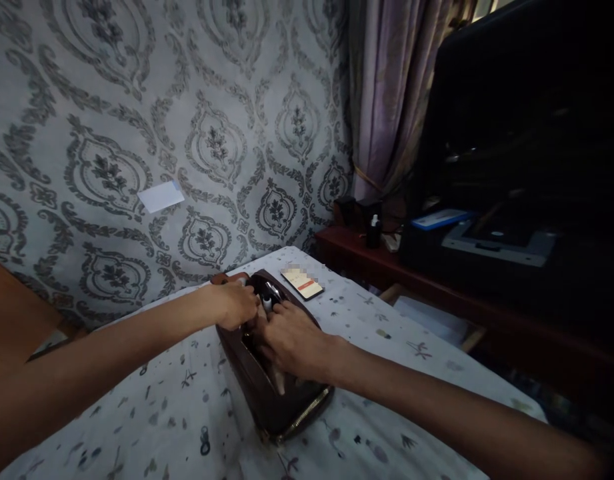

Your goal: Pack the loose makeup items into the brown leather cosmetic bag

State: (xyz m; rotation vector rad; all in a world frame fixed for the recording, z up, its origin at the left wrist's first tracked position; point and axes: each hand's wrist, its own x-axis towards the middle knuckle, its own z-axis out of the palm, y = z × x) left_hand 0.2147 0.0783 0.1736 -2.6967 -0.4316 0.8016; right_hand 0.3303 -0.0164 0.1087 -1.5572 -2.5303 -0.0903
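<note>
A dark brown zippered bag (247, 380) lies on the patterned cloth with its top gaping. Over its left rim reaches my left hand (238, 305), fingers bent down into the opening and closed; what they grip is hidden. My right hand (293, 339) dips into the bag from the right, its fingers curled close to the left ones, and I cannot make out what is in them. Between the hands, a small white item (267, 304) and shiny things (273, 289) show inside the bag. A phone (303, 284) with a lit screen lies just beyond the bag.
White cloth with small printed motifs (177, 407) covers the surface under the bag. Patterned wallpaper (217, 143) rises behind, bearing a white card (161, 197). At right, a reddish-brown desk (347, 243) holds a small dark bottle (373, 232). A purple curtain (387, 100) hangs behind it.
</note>
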